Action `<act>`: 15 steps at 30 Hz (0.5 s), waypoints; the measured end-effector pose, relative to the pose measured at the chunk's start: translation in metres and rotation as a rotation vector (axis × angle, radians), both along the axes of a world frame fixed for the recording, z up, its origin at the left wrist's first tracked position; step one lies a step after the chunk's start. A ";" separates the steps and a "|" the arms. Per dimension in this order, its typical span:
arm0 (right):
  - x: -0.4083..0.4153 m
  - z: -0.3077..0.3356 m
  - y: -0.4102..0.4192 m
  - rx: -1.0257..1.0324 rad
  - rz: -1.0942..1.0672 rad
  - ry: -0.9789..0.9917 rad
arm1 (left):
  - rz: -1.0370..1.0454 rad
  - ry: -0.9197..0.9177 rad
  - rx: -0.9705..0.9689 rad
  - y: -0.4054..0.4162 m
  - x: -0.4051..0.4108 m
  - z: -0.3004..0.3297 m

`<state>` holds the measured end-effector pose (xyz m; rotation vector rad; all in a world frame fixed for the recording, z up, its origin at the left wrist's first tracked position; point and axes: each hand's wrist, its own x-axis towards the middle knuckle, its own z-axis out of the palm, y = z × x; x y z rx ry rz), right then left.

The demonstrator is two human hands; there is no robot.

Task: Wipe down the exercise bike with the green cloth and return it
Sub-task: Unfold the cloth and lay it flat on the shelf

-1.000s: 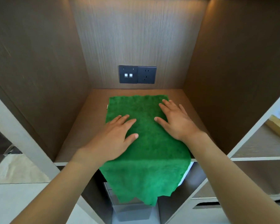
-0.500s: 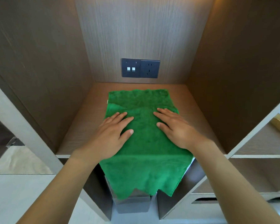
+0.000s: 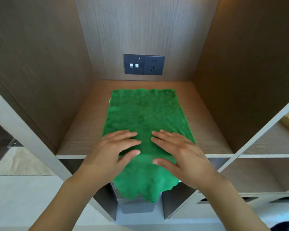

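The green cloth lies spread flat on a wooden shelf inside a cabinet niche, its near end hanging over the shelf's front edge. My left hand rests palm down on the cloth's near left part, fingers apart. Beside it, my right hand also lies flat on the cloth near the shelf edge, fingers spread. Neither hand grips the cloth. The exercise bike is out of view.
A dark socket and switch plate sits on the niche's back wall. Wooden side walls close in left and right. Another shelf compartment lies to the right, with a wooden box at its far edge. A dark grey box stands below.
Both hands have slid back along the cloth toward the shelf's front edge, smoothing it. The cloth has stayed in place, and more of its far half is uncovered.
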<state>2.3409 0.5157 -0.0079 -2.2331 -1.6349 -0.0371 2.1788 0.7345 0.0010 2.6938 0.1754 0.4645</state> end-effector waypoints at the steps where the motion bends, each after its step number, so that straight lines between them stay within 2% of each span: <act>1: -0.002 -0.003 -0.004 -0.006 0.006 -0.060 | -0.010 -0.002 0.006 -0.002 -0.005 -0.004; 9: 0.002 -0.017 -0.011 0.022 -0.019 -0.407 | -0.060 -0.069 0.398 0.001 -0.015 -0.020; 11: 0.004 -0.019 -0.015 0.097 0.004 -0.432 | -0.068 -0.110 0.393 0.002 -0.017 -0.021; 15: 0.003 -0.022 -0.020 0.265 0.025 -0.404 | -0.053 -0.227 0.262 0.003 -0.022 -0.022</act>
